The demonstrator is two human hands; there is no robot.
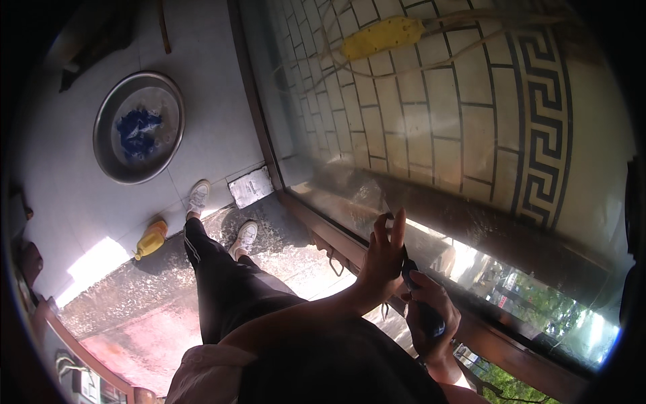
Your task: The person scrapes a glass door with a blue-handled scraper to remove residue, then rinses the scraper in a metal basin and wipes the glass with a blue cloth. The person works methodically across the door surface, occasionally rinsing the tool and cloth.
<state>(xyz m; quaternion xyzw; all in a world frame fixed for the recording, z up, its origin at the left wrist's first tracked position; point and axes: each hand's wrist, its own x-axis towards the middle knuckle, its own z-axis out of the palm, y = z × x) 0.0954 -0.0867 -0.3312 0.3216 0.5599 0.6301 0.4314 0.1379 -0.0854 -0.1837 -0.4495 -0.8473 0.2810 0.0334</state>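
Close to a glass pane, my left hand is raised with some fingers stretched up and others bent; whether it grips anything is hidden. Just below and to its right, my right hand is closed around the dark handle of a tool. The tool's narrow dark front part points up beside my left hand, and its tip is hard to make out. Behind or reflected in the glass are pale brick-pattern tiles with a dark key-pattern border, and a yellow perforated object with cables.
A metal basin holds sudsy water and blue cloth on the grey tiled floor. A yellow bottle lies near the threshold. A white box-like slab sits by the brown frame. Below is a reddish mat. A metal handle projects from the frame.
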